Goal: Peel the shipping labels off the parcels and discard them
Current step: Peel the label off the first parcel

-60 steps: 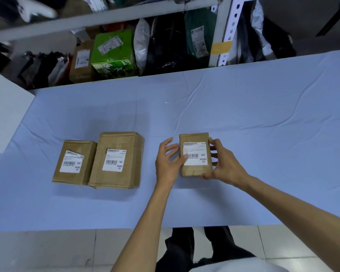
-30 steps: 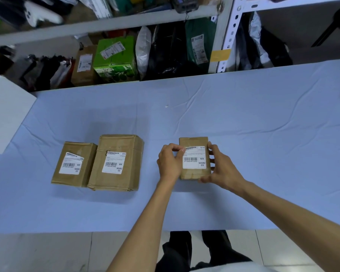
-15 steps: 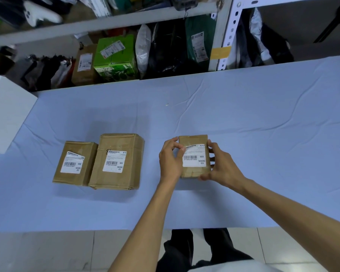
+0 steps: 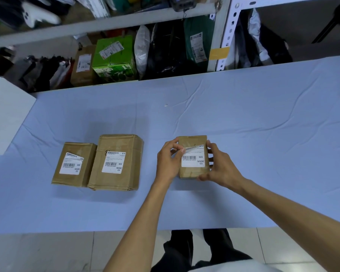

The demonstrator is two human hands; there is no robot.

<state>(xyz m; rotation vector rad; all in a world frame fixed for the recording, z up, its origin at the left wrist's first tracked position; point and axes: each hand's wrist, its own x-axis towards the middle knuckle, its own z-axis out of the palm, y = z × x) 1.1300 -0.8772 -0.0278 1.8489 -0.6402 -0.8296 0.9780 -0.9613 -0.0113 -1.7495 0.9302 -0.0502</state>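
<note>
At a blue-covered table [image 4: 243, 134], a person's left hand [image 4: 168, 158] pinches the lifted top corner of a shipping label [image 4: 193, 161] while the right hand [image 4: 221, 167] grips the small parcel [image 4: 192, 172] by its side; a slow, low pull should bring it off whole

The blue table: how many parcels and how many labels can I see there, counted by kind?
Brown parcels: 3 (left parcel, middle parcel, held parcel gripped by the right hand).
White shipping labels: 3 (left label, middle label, held label, its corner pinched by the left hand).
Total: 6.
</note>
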